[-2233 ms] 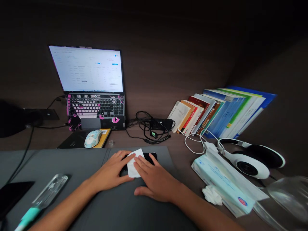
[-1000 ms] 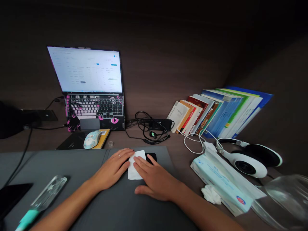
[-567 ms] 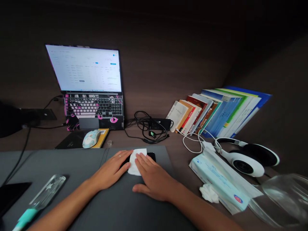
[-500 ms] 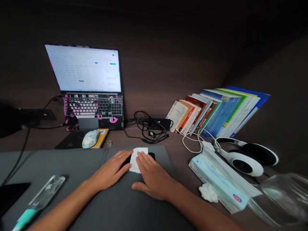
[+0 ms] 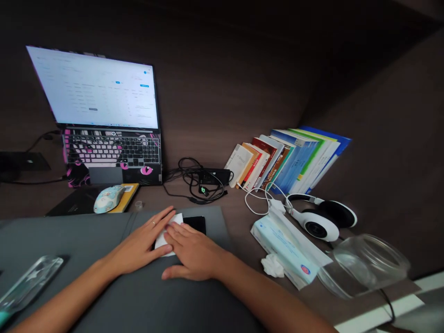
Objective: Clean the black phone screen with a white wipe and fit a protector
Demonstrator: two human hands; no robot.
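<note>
A black phone [image 5: 196,224] lies flat on the grey desk mat [image 5: 104,240] in front of me. My right hand [image 5: 190,252] presses a white wipe [image 5: 165,237] onto the phone with its fingers flat and stretched out. My left hand [image 5: 142,243] rests beside it, fingers flat on the left end of the phone and the edge of the wipe. A ring shows on one left finger. Most of the phone is hidden under the hands and the wipe.
An open laptop [image 5: 104,115] stands at the back left, a mouse [image 5: 108,199] before it. Tangled black cables [image 5: 197,185], leaning books [image 5: 284,159], white headphones [image 5: 319,219], a tissue pack [image 5: 287,247], a crumpled tissue [image 5: 272,266] and a clear jar [image 5: 364,266] lie right. A clear case [image 5: 29,284] lies left.
My right hand slid the wipe along the phone toward its far end, then back toward the left end. The view has shifted to the right.
</note>
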